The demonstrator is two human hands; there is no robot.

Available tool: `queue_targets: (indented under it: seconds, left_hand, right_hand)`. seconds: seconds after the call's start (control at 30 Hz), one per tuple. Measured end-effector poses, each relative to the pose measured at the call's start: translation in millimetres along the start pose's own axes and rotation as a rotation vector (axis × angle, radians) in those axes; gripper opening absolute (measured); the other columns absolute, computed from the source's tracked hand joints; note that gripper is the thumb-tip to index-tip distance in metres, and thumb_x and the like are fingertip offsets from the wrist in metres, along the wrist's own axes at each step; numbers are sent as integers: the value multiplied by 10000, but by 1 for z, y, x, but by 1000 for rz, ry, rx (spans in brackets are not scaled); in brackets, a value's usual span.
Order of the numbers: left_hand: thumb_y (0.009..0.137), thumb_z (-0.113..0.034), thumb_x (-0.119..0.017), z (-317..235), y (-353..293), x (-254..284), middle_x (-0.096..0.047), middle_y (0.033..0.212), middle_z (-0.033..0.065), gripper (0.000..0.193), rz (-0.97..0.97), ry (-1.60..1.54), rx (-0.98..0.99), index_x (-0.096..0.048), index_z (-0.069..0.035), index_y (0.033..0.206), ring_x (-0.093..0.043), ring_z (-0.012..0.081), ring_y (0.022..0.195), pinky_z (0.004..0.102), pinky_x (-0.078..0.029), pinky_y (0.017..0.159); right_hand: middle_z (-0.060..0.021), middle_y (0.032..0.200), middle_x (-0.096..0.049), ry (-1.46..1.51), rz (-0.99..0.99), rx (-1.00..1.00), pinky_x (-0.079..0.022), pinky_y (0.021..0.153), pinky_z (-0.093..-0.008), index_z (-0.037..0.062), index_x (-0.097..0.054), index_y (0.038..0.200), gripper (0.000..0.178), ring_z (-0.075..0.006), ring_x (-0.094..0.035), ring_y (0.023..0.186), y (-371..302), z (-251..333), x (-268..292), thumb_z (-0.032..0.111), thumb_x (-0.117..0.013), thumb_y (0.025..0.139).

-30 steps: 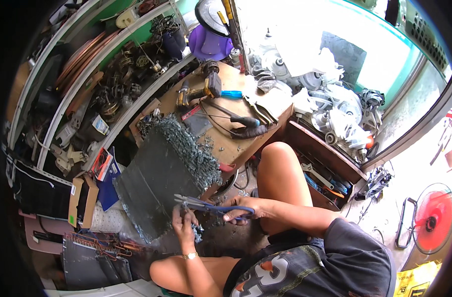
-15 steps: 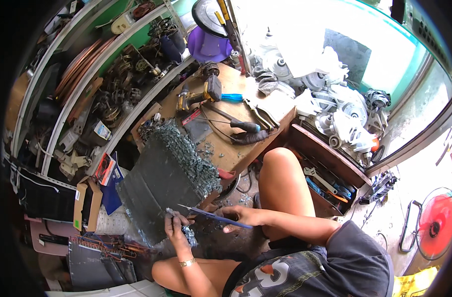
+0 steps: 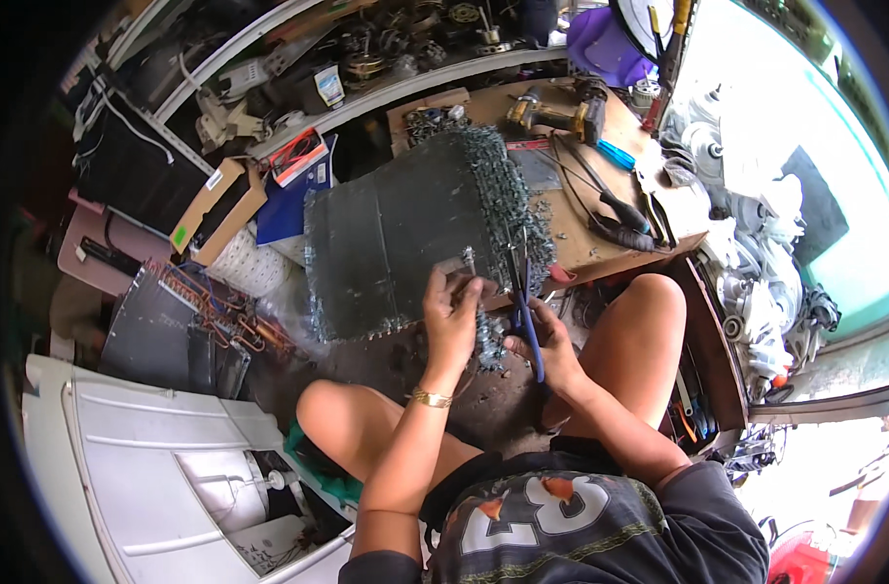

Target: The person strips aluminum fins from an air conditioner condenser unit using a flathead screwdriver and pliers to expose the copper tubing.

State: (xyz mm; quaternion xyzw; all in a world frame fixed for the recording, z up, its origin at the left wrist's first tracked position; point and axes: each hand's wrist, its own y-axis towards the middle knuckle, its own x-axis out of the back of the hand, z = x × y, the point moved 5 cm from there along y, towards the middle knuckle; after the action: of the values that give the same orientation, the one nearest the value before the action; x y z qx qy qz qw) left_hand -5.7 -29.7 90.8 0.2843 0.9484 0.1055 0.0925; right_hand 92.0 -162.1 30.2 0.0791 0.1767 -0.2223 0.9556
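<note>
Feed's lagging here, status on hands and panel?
Right grip on blue-handled pliers. Left grip curled, contents unclear. Dark panel: right edge frayed. Loose shreds litter bench.

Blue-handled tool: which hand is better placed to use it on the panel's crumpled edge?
Probably the right hand: it holds the blue-handled tool, tips pointing toward the crumpled edge; the left hand shows no tool.

One head-worn fisheye looks down from near above.

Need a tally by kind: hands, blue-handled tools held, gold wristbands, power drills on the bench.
left hand and right hand: 2
blue-handled tool, held: 1
gold wristband: 1
power drill, on bench: 1
Total: 5
</note>
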Motion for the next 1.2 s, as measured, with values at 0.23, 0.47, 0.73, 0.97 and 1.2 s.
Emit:
queue_targets:
  seconds: [0.23,0.47,0.73,0.97,1.2]
  left_hand:
    - [1034,-211,-716,6,-1,1,-707,993,68,341,-109,-249,-10,-561,-40,1285,-690,133,928,286,-563,835]
    - [1070,-210,-658,15,28,38,-711,993,53,278,-5,-325,61,-666,-13,1266,-694,144,931,325,-596,880]
    - [1040,-138,-683,-10,51,73,-736,930,33,161,153,168,-134,-736,-8,1118,-701,127,911,288,-560,847]
    - [878,-53,-740,-53,48,80,-676,949,113,121,458,1009,-778,-701,-45,992,-645,334,945,421,-538,850]
    - [913,-111,-675,-61,45,92,-636,1045,73,120,665,1290,-830,-658,-85,1029,-633,274,1012,408,-513,912]
  right_hand:
    - [46,1063,-597,53,-8,-14,-512,757,-204,66,-519,1450,671,-34,-557,889,9,-17,-19,-35,-831,865]
    - [47,1029,-586,38,-9,-103,-508,769,-216,64,-568,1372,559,-63,-565,884,4,-16,-20,-13,-821,880]
    - [18,1033,-611,92,-163,-103,-545,817,-273,57,-589,1351,531,-108,-607,937,5,-4,-9,-10,-813,874]
    - [31,1059,-622,49,-77,-262,-520,794,-240,33,-609,1389,605,-86,-600,928,11,12,-1,-4,-845,834]
    - [-1,851,-620,133,37,-337,-512,460,-253,35,-628,1303,489,-105,-598,571,14,9,-13,-19,-825,859]
